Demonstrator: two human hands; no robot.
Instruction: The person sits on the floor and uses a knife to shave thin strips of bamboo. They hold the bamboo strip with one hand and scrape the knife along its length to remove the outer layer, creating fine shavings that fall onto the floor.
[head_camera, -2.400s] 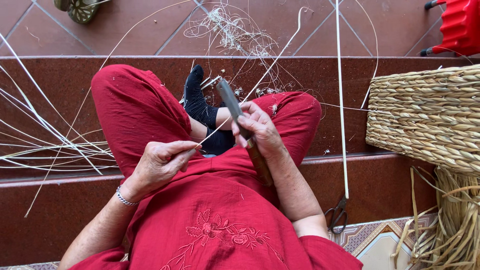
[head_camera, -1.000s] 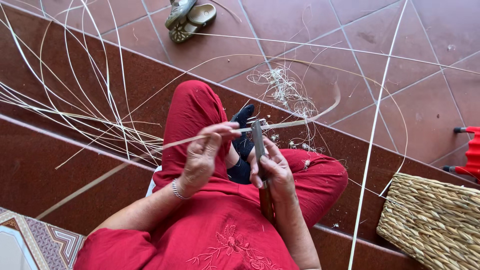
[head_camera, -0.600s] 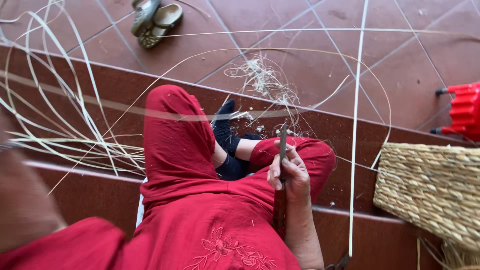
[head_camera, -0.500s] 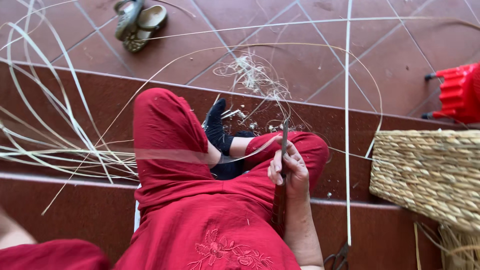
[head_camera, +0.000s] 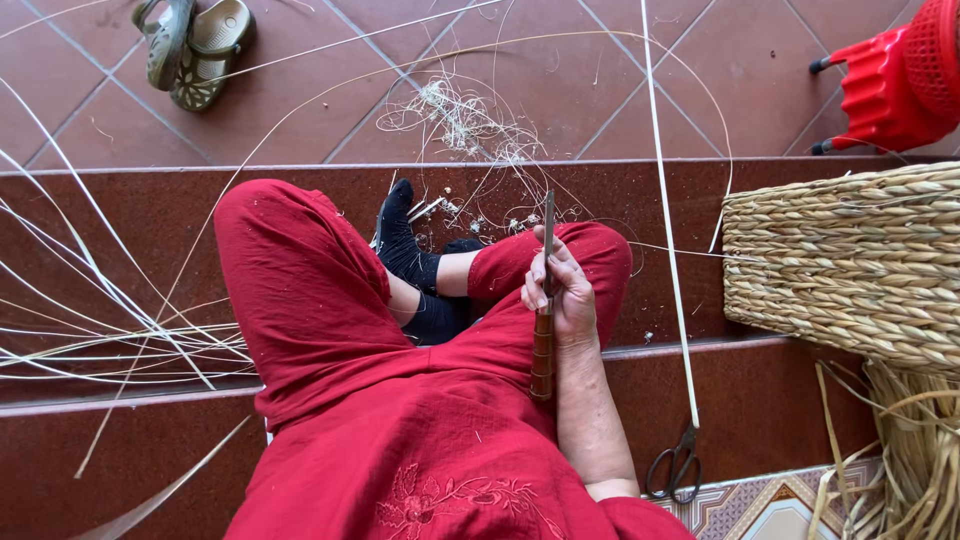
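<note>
I sit on a dark red tiled step in red clothes, with my legs crossed. My right hand (head_camera: 562, 297) rests on my right knee and grips a long knife (head_camera: 543, 355) by its banded wooden handle. Its narrow blade points up and away from me. My left hand is out of the picture. A fan of long pale cane strips (head_camera: 120, 330) lies across the step to my left. One straight flat strip (head_camera: 668, 250) runs down the floor just right of my knee.
A pile of curly cane shavings (head_camera: 460, 115) lies on the tiles beyond my feet. A woven basket (head_camera: 850, 270) stands at the right over loose straw. Black scissors (head_camera: 675, 465) lie at lower right, a red plastic stool (head_camera: 895, 75) at top right, sandals (head_camera: 190, 45) at top left.
My left hand, which held a cane strip against the knife, swung off to the left and left the view. The right hand kept the knife upright on my knee.
</note>
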